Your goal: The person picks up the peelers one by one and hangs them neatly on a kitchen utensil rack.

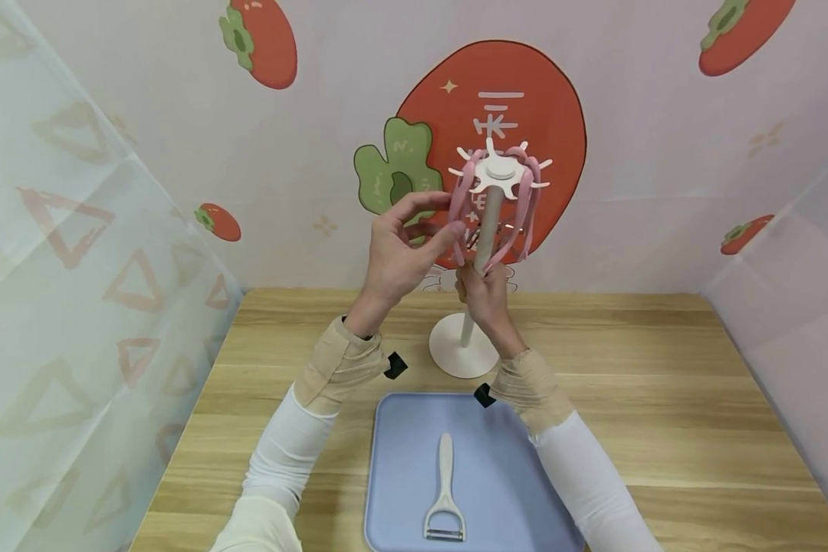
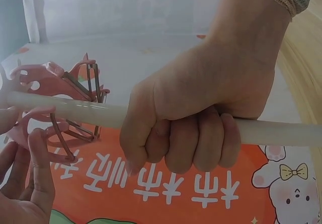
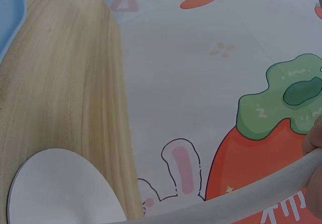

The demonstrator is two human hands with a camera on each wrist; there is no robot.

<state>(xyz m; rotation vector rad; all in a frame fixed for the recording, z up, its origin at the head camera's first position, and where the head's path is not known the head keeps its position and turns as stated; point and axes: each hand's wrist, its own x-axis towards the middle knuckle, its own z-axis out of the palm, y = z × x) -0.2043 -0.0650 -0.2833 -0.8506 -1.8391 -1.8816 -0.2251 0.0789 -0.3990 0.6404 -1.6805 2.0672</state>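
White peeler (image 1: pixel 445 491): on blue tray (image 1: pixel 400 460), handle pointing away.
Left hand (image 1: pixel 396 257): thumb and forefinger pinch pink peeler (image 1: pixel 459 211), which hangs upright just right of them.
Right hand (image 1: pixel 483 295): fist round pole (image 1: pixel 488 222), below.

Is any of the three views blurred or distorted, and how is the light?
Head view: even, soft light, sharp, but the wooden table edges bow from the wide lens. Left wrist view: the hand gripping the stand pole is close yet fairly sharp. Right wrist view: the pole curves visibly; the round base looks soft.
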